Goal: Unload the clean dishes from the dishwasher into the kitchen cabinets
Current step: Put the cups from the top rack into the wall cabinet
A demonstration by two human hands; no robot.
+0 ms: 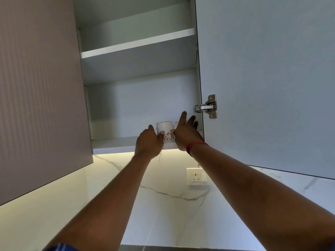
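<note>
White glazed ceramic with a floral band near its base: that is the mug (165,130), standing on the lowest shelf (116,144) of the open cabinet, close to the front edge. The left hand (149,140) has its thumb tip against the mug's lower left side, the other fingers curled loosely below the shelf edge. The right hand (186,132) touches the mug's right side with its thumb, while its fingers are spread and reach upward and deeper into the cabinet. Neither hand truly clasps the mug; they seem to steady or nudge it between the two thumbs.

To finish this step well, push the mug back from the edge with both thumbs evenly, keeping it upright, then let go without catching the rim.

Just behind the right hand a second pale piece (176,123) shows, possibly another cup, mostly hidden; the mug should not knock it. The open door (262,78) with its metal hinge (206,106) stands just right of the right hand. The upper shelf (137,42) is bare. Below, a wall socket (196,176) sits on the marble backsplash (163,205).
</note>
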